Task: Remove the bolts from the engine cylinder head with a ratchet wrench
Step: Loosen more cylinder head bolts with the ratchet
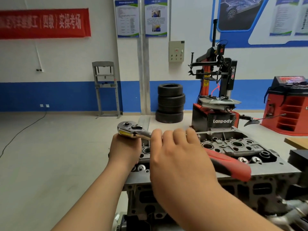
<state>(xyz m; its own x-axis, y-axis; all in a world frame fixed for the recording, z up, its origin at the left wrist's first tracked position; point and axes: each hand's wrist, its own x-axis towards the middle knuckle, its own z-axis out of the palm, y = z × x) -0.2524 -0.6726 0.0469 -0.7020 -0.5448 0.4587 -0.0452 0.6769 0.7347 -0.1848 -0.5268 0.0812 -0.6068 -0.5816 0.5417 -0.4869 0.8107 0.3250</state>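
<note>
Reaching in from the bottom edge, the right hand (176,157) lies palm down over the wrench (131,130), its fingers curled over the chrome shank so that it grips the tool. The red and black handle (231,165) sticks out from under the palm toward the right. Just left of it, the left hand (125,150) is bunched directly beneath the wrench's round head and touches its underside. Its fingers are hidden on the far side, so I cannot tell whether it holds anything there. Both hands work at the left end of the cylinder head (236,147), a grey casting lying flat with its bores and recesses facing up, and the wrench sits above that end with its handle slanting across the top face. A wooden bench (296,141) corner shows at the right edge. Behind the cylinder head stands a red and black tyre changer (216,97), with a stack of tyres (170,104) to its left and a red cabinet (290,107) to its right. Farther left a grey press frame (106,89) stands against the white and blue wall, which carries a red banner (43,23), two posters (141,17) and a control box (176,51).
</note>
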